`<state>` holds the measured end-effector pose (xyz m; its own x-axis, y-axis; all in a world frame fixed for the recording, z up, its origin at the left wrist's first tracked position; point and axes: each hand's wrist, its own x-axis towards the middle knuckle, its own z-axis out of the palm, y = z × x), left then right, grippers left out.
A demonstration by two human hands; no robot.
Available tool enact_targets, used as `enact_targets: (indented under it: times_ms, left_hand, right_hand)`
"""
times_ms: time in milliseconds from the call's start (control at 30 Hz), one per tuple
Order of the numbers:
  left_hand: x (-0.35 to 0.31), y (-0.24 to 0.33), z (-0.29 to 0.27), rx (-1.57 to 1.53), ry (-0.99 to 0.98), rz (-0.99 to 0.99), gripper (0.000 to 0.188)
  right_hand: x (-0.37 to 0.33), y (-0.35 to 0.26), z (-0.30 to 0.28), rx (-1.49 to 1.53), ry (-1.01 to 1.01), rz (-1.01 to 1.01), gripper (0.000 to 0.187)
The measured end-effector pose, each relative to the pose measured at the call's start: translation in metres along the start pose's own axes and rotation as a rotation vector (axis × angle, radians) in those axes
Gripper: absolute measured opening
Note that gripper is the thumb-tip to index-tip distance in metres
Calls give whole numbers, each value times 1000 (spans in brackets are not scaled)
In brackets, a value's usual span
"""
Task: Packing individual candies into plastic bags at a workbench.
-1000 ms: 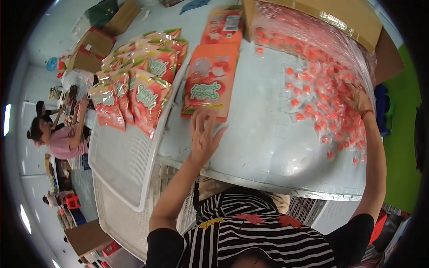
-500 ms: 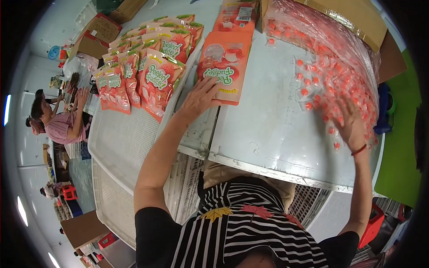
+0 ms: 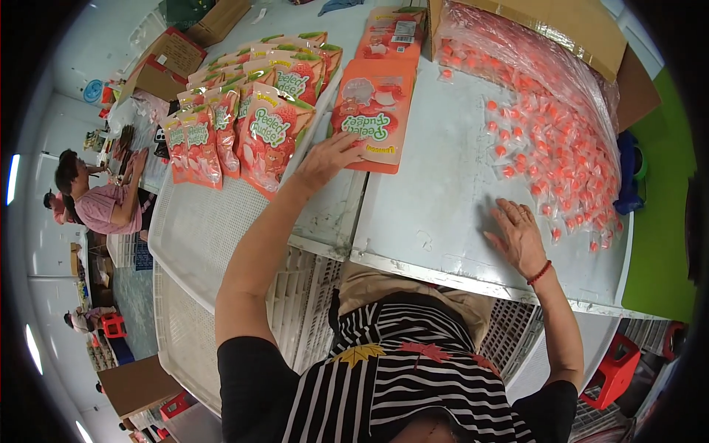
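My left hand lies with its fingers flat across the near left corner of a flat red-orange candy pouch, printed with fruit. The thumb's place under or beside the pouch edge is hard to make out. Over the bare table, my right hand is open, fingers spread, with nothing in it. To its right spreads a heap of small red candies in clear wrappers, apart from the fingers. Behind the front pouch, another pouch shows its back side.
Filled candy pouches stand in rows in a white perforated tray at left. A cardboard box with a clear plastic liner spills candies at back right. A red stool stands low at right. Another person works far left.
My right hand has drawn back from the candy heap, toward me and to the left, onto the bare table. My left hand stays on the pouch. The whole view has shifted slightly.
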<state>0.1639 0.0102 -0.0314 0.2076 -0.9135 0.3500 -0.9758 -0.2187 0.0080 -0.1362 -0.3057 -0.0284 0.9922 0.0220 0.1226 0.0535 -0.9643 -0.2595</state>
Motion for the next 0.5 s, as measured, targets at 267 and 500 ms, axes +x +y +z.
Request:
enact_targets:
  times_ms: [267, 500]
  left_hand:
    - [8, 11, -1, -62, 134, -12, 17]
    - [62, 82, -10, -293, 276, -250, 17]
  right_hand:
    - [-8, -21, 12, 75, 35, -40, 39]
    - [8, -58, 19, 619, 113, 222, 29]
